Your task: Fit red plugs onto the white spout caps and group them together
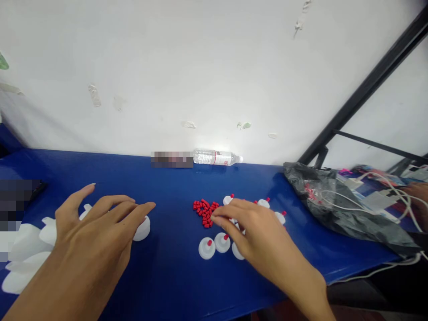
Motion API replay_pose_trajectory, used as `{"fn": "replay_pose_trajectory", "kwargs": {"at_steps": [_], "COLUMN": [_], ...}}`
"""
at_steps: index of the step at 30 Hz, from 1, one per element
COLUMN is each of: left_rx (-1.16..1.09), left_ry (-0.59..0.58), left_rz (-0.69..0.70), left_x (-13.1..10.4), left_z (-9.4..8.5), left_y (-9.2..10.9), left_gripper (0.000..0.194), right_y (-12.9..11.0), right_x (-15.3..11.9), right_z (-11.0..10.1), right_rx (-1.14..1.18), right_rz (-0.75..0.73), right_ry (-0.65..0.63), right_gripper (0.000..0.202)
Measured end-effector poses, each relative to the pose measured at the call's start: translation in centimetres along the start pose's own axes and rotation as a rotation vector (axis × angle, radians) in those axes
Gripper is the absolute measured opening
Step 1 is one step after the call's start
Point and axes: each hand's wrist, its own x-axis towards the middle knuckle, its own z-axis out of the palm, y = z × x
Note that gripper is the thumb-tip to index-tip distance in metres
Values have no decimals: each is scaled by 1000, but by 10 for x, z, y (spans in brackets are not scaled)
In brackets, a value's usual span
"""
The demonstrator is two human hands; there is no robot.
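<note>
My left hand [96,227] is at the left with its fingers apart, above white plastic pieces. A round white piece [143,229] shows partly beneath its fingertips; I cannot tell whether they touch. My right hand [256,232] has its thumb and fingertips pinched together at the right edge of a pile of small red caps [203,211]. Whatever the pinch holds, if anything, is hidden. Around and under this hand stand several round white nozzle lids with red tips, such as one nozzle lid [207,248] in front; the hand covers some of them.
White bottle-shaped pieces [28,240] lie at the left on the blue table [174,276]. By the wall rests a clear plastic bottle [217,157] on its side. A black plastic bag [334,214], white cables [408,200] and another person's hand [419,194] are at the right.
</note>
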Motion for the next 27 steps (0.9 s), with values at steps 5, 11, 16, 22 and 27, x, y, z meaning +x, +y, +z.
{"fn": "replay_pose_trajectory", "kwargs": {"at_steps": [5,11,16,22,27], "left_rx": [28,154,219,128,134], "left_ry": [-53,-128,-121,-202,-130], "left_rz": [243,412,350,188,192], "left_x": [-13,-15,-16,-29,-25], "left_z": [-1,19,32,38,35], "left_y": [14,35,39,43,48], "left_gripper": [54,66,45,52,48], "right_y": [17,27,34,39,38], "right_x": [27,42,51,58,55], "right_z": [-10,-8,-10,-5,-4], "right_rx": [-251,-303,-279,-264,-254], "right_rz": [106,86,43,3,-15], "right_ry": [-71,-181,-232,-275,-265], "right_gripper": [18,17,28,24,29]}}
